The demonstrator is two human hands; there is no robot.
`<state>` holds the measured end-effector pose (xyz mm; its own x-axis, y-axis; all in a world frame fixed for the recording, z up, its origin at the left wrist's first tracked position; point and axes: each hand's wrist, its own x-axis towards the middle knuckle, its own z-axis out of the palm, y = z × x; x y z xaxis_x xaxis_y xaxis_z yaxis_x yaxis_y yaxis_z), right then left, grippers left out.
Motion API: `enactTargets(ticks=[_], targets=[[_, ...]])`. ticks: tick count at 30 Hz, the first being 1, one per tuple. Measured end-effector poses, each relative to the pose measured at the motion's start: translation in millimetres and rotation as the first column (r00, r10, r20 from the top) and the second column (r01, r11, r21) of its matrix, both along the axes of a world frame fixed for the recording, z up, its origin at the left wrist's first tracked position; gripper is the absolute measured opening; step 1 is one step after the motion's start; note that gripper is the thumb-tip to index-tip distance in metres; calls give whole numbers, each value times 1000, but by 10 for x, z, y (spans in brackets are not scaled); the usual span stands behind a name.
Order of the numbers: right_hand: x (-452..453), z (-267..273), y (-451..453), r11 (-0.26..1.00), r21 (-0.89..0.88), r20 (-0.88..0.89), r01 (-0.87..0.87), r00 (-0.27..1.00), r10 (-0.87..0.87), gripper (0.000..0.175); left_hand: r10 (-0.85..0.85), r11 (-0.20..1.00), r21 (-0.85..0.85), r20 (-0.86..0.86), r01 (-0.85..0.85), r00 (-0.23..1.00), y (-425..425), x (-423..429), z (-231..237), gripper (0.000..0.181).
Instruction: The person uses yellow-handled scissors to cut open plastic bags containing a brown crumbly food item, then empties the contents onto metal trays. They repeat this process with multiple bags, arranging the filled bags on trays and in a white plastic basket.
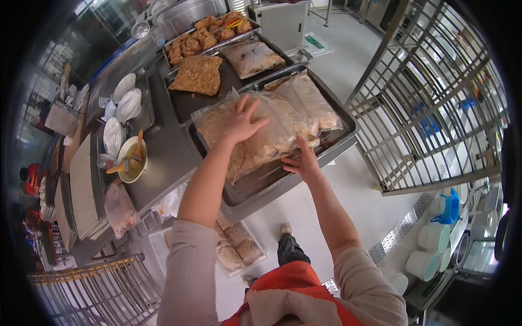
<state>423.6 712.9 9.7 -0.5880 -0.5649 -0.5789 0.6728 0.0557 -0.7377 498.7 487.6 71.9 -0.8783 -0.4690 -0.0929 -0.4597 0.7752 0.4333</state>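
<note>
A clear plastic bag point(277, 122) of a pale brown, crumbly-looking food lies slanted over a dark metal tray point(261, 181) in front of me. My left hand point(244, 122) rests flat on its top with the fingers spread. At the bag's near right edge is my right hand point(305, 161), its thumb against the plastic and its other fingers apart, low beside the edge. Whether that hand bears any of the bag's weight cannot be seen. A second filled bag point(312, 104) lies at the right of the same tray, partly overlapped by the first.
Behind stand a tray with a bare brown slab point(197, 75) and a bag point(253, 58), and another with fried-looking pieces point(191, 44). A bowl point(132, 173) with brushes and several white-filled bowls point(129, 104) sit left. A barred metal rack point(428, 106) stands right; packs point(240, 244) lie below.
</note>
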Motion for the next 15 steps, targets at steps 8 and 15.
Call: enactTargets(ticks=[8,15], targets=[[25,-425,318,994,-59,-21,-92,996,91,55,104,979,-156,-185,-133,977,630,511,-375,62],[1100,-367,1184,948,153,-83,-278,953,293,23,804,591,321,-312,-740,506,2387,3345,-1151,45]])
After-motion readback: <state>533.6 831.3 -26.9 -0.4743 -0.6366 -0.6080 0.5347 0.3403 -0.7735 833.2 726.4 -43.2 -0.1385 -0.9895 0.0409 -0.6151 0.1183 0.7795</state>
